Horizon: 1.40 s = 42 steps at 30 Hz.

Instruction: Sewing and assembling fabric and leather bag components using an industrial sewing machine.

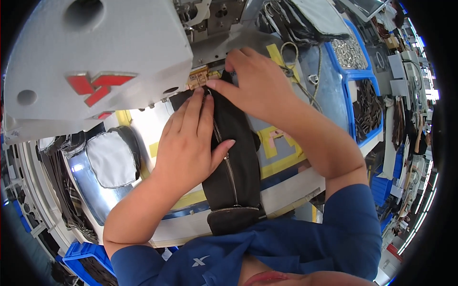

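Note:
A long black fabric piece [243, 171] with a metal zipper [231, 181] down its length and another across its lower end lies under the white sewing machine head [95, 43]. My left hand [183, 145] rests flat on its left side, fingers stretched toward the machine and thumb beside the zipper. My right hand [255, 83] has curled fingers on the piece's upper end, its thumb at the zipper's top near my left fingertips and the yellow-taped block [198, 78] at the machine. The stitching point is hidden.
Stacked grey-and-black pieces [109, 157] lie left, another stack [315, 21] at the upper right. Blue trays hold metal parts [348, 52] and dark pieces [365, 109]. A cord [317, 83] runs over the metal surface. A blue bin [78, 260] sits lower left.

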Tool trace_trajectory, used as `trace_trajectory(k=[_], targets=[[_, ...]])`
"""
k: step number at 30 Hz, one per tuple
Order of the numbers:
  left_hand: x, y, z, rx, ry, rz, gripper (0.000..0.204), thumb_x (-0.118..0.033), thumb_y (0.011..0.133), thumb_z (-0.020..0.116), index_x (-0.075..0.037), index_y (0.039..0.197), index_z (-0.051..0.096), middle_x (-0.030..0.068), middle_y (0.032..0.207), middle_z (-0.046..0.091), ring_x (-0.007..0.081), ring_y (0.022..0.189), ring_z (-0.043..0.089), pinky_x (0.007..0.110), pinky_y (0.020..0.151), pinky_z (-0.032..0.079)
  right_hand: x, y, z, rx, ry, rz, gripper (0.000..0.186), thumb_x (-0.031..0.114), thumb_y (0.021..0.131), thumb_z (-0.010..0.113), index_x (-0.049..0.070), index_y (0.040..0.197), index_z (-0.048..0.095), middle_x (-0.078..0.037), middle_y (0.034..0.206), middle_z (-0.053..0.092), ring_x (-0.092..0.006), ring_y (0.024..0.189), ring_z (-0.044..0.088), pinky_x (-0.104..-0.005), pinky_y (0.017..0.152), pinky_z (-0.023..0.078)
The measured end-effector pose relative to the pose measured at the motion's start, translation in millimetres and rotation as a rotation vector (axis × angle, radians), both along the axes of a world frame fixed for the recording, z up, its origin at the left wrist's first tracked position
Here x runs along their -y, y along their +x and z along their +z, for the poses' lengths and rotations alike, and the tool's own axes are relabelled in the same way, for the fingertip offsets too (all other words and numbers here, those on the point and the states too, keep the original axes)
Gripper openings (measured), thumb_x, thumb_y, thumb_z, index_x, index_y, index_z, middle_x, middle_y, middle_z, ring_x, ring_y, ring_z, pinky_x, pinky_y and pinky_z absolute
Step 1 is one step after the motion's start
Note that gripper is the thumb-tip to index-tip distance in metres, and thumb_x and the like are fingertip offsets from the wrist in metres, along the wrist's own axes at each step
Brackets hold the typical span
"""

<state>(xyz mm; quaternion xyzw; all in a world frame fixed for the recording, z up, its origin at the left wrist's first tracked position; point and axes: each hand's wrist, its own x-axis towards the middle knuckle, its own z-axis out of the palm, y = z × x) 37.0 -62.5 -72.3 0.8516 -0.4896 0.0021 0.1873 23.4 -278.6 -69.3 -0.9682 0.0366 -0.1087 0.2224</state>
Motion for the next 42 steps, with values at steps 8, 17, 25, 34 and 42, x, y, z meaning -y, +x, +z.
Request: trace_trajectory(k=[8,17,25,34,42], targets=[[3.4,-1.1,-1.4,0.041,0.043,-0.002,0.084,-0.042,0.087,0.075,0.011,0.146,0.047,0.0289,0.147,0.05,0.0446,0.128,0.055,0.047,0.111,0.044,-1.0,3.3,-7.3,-0.023,-0.066,-0.04,0.038,0.035,0.089,0.076,0.0,0.096,0.064,-0.018,0.088,0.067,-0.0396,0.084,0.068,-0.0479,0.077,0.054],[3.6,-3.7,-5.8,0.076,0.06,0.043,0.081,-0.044,0.089,0.073,0.011,0.144,0.051,0.0292,0.148,0.051,0.0422,0.13,0.056,0.048,0.111,0.044,-23.3,-38.8,13.1,0.063,-0.129,0.343,0.03,0.014,0.086,0.06,-0.005,0.108,0.068,-0.024,0.116,0.067,-0.0357,0.115,0.062,-0.0432,0.098,0.051],[7.9,-2.9,-5.6,0.079,0.044,0.031,0.078,-0.039,0.085,0.075,0.011,0.142,0.053,0.0301,0.145,0.053,0.043,0.125,0.06,0.048,0.108,0.048,-22.8,-45.2,5.6,0.025,-0.303,0.379,0.049,0.013,0.085,0.059,-0.015,0.124,0.063,-0.031,0.132,0.063,-0.0382,0.121,0.064,-0.0418,0.11,0.048],[8.5,-4.3,-4.5,0.067,0.037,0.052,0.077,-0.037,0.085,0.075,0.01,0.142,0.054,0.0298,0.144,0.054,0.0435,0.124,0.06,0.047,0.108,0.048,-23.3,-45.6,5.5,-0.003,-0.341,0.373,0.048,0.013,0.085,0.06,-0.015,0.124,0.063,-0.032,0.133,0.063,-0.0379,0.123,0.064,-0.0423,0.11,0.048],[7.1,-3.9,-6.4,0.072,0.019,0.048,0.077,-0.036,0.085,0.075,0.011,0.142,0.053,0.0299,0.144,0.054,0.0437,0.124,0.06,0.048,0.108,0.048,-23.3,-45.7,9.1,-0.031,-0.388,0.393,0.05,0.018,0.087,0.062,-0.013,0.127,0.064,-0.026,0.137,0.063,-0.0329,0.125,0.062,-0.0415,0.109,0.048]])
